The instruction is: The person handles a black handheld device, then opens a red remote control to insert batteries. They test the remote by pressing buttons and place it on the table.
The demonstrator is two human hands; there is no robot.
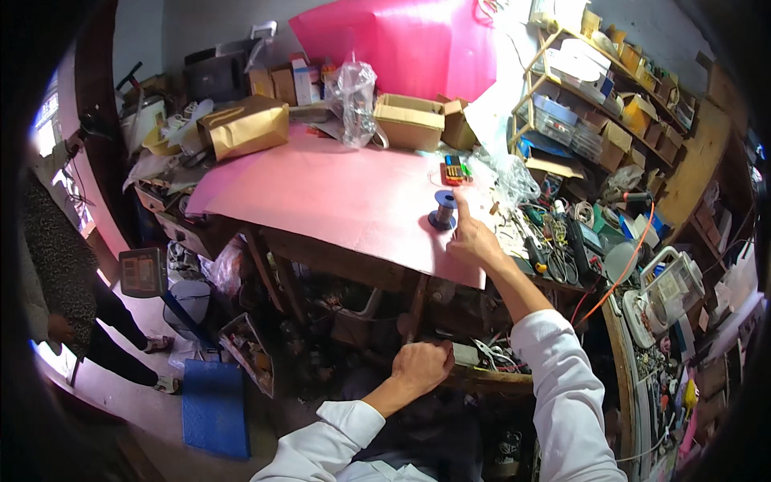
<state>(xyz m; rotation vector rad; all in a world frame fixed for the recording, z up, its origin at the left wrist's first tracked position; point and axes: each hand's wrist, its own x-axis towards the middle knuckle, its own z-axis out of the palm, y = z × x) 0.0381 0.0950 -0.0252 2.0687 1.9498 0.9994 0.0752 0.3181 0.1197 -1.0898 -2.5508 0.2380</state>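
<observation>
A spool of thin wire with blue flanges [442, 210] stands at the right part of the pink sheet [321, 193] covering the workbench. My right hand [474, 234] reaches to it from the right, the index finger along its upper flange and the other fingers curled at its side. Just behind the spool lies a small device with a red, yellow and blue body [455, 170]. Lower down, in front of the bench, my left hand [422, 367] is closed in a fist beside an open drawer [498, 379] with cables; what it holds, if anything, is hidden.
Tools and cables [554, 241] crowd the bench's right end, below shelves of boxes [618, 104]. Cardboard boxes [409, 120] and a brown paper bag [245, 128] line the back. At left, a person [64, 257] stands near a platform scale [215, 410].
</observation>
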